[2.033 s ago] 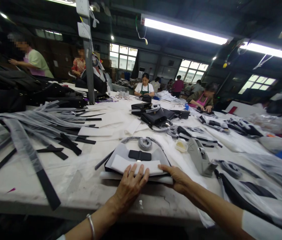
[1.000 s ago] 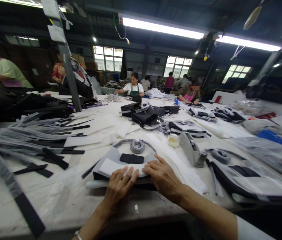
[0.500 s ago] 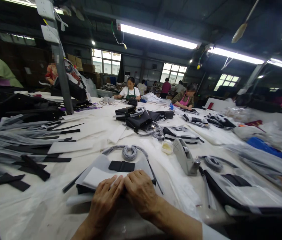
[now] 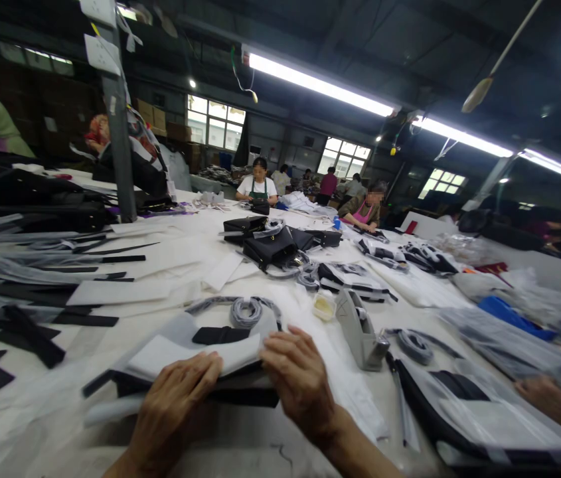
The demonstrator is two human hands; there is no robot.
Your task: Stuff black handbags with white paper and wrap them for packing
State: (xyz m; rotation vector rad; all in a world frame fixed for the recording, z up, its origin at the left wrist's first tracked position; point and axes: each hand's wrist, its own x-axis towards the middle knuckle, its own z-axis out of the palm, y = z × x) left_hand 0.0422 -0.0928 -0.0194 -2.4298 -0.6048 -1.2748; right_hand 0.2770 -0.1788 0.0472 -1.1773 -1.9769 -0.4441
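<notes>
A black handbag (image 4: 240,388) wrapped in white tissue paper (image 4: 180,352) lies flat on the white table (image 4: 240,451) in front of me. My left hand (image 4: 173,408) is closed on its near left edge, fingers curled over the paper. My right hand (image 4: 300,382) grips the near right edge, fingers bent over the bag. A coiled grey wrapped strap (image 4: 245,311) lies on the far side of the bag.
A grey tape dispenser (image 4: 360,328) stands to the right, a small pale tub (image 4: 323,304) behind it. Wrapped black straps (image 4: 21,279) cover the left. More wrapped bags (image 4: 464,405) lie right, where another person's hand (image 4: 544,395) rests. Black bags (image 4: 270,245) sit mid-table; workers sit at the far end.
Both hands moved from the bag's middle to its near edges and closed on it. The bag's near edge has risen off the table. My view swung slightly left.
</notes>
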